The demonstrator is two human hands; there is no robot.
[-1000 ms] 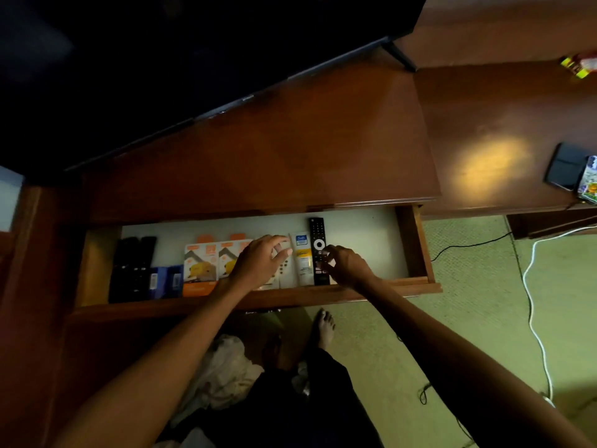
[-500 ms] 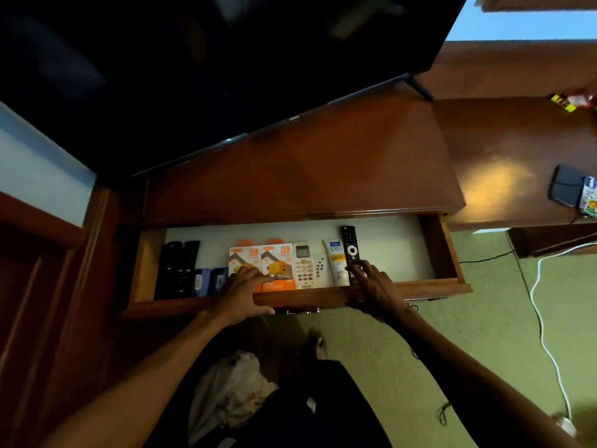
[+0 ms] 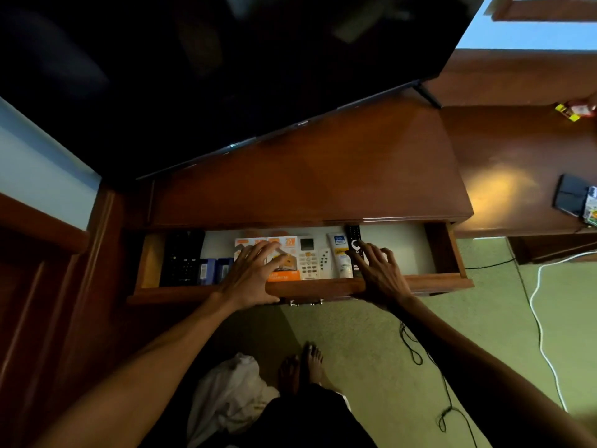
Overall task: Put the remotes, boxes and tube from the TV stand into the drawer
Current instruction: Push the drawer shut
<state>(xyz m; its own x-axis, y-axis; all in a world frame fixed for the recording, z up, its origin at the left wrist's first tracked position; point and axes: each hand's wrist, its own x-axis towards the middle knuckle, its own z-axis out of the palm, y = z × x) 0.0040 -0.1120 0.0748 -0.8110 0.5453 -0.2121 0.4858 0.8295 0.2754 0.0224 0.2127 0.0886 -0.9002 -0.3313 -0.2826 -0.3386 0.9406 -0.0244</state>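
**Hands on the drawer front, everything inside**

Though the task's things already lie in the drawer [image 3: 452,281], both hands rest over its front rail. The left hand [image 3: 250,276] lies flat with fingers spread, palm on the rail and fingertips over the orange boxes [image 3: 284,258]; it grips nothing. The right hand [image 3: 379,271] is likewise loose and spread, its fingertips touching the black remote [image 3: 353,245], grasping nothing.

Farther in, the row runs left to right: dark remotes [image 3: 182,258], two blue boxes [image 3: 214,270], the orange boxes, a white remote [image 3: 307,258], a small white remote [image 3: 324,260], the tube [image 3: 340,257] and the black remote. Each long thing points front to back, straight away from the hands.

The drawer probably closes by a push directly away from the person, with both hands equally near. Beyond, the stand's top [image 3: 323,176] looks bare under the television [image 3: 226,76].
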